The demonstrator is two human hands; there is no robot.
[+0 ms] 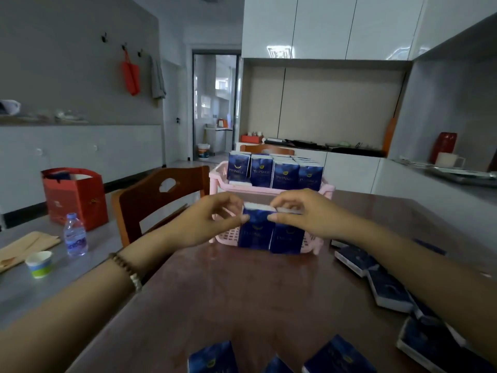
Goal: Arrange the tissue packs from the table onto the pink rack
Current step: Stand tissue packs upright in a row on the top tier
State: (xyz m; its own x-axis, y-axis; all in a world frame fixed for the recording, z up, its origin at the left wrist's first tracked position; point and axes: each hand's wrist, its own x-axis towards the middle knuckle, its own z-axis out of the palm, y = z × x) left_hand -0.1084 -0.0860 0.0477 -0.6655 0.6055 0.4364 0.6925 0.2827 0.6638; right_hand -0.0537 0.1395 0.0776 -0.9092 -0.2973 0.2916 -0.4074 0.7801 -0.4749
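- Left hand (212, 219) and right hand (298, 214) each pinch a top corner of one tissue pack (254, 235), thumbs in front.
- It stands upright in the lower tier of the pink rack (228, 235), touching a second pack (286, 239) on its right.
- Step, my read: seat it square — push down evenly, face flush with the neighbour, then let go.
- Upper row (274, 173) looks full; its shelf edge sits just above the knuckles, so pull the hands out low.
- Lower tier is open to the left — fill that way.
- Loose packs (390, 292) lie on the table (242, 292) at right, within reach.
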